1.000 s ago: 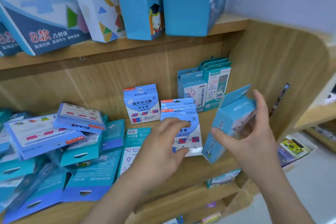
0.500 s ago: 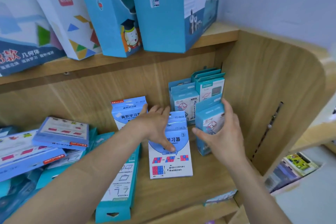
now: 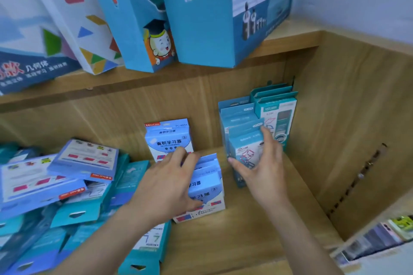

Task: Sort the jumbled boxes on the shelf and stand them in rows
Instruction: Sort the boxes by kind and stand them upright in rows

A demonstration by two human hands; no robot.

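Note:
My right hand (image 3: 261,163) grips a light-blue box (image 3: 244,140), thumb on its left edge and fingers on its right, holding it upright at the front of a row of like boxes (image 3: 237,111). Beside that row stands a row of teal-and-white boxes (image 3: 279,105) against the shelf's right wall. My left hand (image 3: 169,183) holds the top of a blue-and-white box (image 3: 209,187) that is tipped up, with another like it just behind. One more blue-and-white box (image 3: 168,138) stands upright at the back.
A jumbled heap of blue and teal boxes (image 3: 55,185) fills the left of the wooden shelf (image 3: 245,241). A teal box (image 3: 147,250) lies flat under my left forearm. Large boxes (image 3: 201,13) stand on the shelf above. The side wall (image 3: 357,140) closes the right.
My right hand has carried the light-blue box back and stood it in front of its row. My left hand has tipped the flat blue-and-white box up off the shelf.

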